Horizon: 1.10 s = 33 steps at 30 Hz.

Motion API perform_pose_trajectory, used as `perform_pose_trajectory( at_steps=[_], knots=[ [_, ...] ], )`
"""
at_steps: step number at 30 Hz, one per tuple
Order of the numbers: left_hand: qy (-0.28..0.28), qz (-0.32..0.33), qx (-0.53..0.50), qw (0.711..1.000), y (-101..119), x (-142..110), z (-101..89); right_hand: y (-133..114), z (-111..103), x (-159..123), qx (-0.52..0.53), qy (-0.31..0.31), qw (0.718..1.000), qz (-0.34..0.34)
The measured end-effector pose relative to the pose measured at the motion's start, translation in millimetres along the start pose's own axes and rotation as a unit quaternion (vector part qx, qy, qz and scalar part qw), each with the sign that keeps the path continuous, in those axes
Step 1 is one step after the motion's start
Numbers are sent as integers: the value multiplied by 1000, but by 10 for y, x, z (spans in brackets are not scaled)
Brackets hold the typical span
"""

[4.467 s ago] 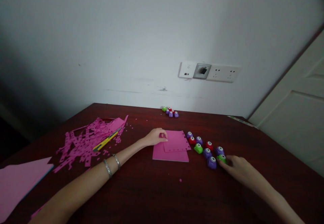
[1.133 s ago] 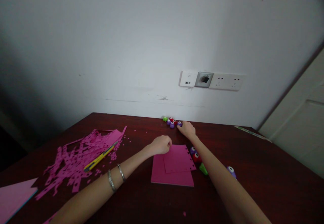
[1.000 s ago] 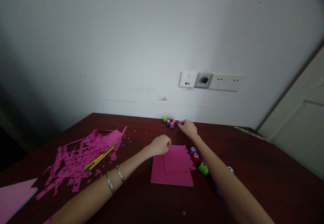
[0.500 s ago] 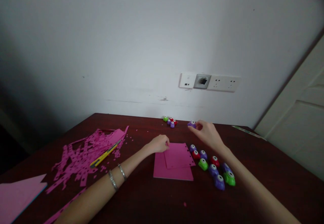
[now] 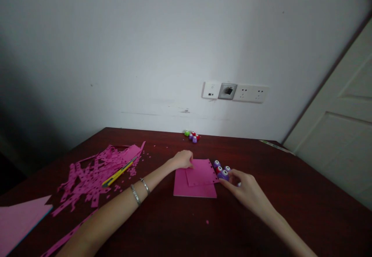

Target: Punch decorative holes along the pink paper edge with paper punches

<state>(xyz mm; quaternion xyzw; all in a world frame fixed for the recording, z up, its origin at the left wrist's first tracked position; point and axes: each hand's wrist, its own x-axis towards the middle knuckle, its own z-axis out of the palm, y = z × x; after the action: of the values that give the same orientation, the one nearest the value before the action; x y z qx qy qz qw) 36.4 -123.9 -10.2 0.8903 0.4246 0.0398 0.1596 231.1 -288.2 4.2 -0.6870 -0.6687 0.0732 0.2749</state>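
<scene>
Two pink paper sheets (image 5: 194,187) lie stacked on the dark wooden table (image 5: 261,218); the smaller top sheet (image 5: 200,171) has a row of punched holes along its right edge. My left hand (image 5: 182,159) rests curled on the sheets' upper left corner, pinching it. My right hand (image 5: 247,190) holds a small purple paper punch (image 5: 224,175) at the top sheet's right edge. More small punches (image 5: 217,166), purple and red, sit just behind it; others are hidden by my right hand.
A small group of green, red and purple punches (image 5: 192,135) sits at the table's far edge by the wall. Pink paper strips (image 5: 90,171) and a yellow utility knife (image 5: 117,173) lie at left. A pink sheet (image 5: 17,220) sits at lower left. Wall sockets (image 5: 234,92); a door (image 5: 337,133) at right.
My right hand picked a purple punch from the far group by the wall and brought it back to the top sheet's right edge. My left hand stayed on the paper.
</scene>
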Motion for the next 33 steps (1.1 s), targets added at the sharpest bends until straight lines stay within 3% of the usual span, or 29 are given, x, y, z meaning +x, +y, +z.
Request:
perform_pose_trajectory(
  at_steps=[8, 13, 23, 27, 33],
  knots=[
    [-53, -7, 2, 999, -30, 159, -36, -88, 55, -78, 4, -32, 999, 8],
    [-57, 12, -56, 997, -63, 195, -33, -106, 48, -91, 25, -42, 999, 1],
    [-55, 41, -134, 989, -100, -99, -229, 18, 72, -110, 68, -59, 996, 1],
    [-83, 40, -240, 966, -217, -215, -290, 35, 109, -112, 127, -87, 988, 29],
    [-87, -11, -348, 934, -387, -325, -278, 20, 183, -133, 224, -130, 963, 72]
  ],
)
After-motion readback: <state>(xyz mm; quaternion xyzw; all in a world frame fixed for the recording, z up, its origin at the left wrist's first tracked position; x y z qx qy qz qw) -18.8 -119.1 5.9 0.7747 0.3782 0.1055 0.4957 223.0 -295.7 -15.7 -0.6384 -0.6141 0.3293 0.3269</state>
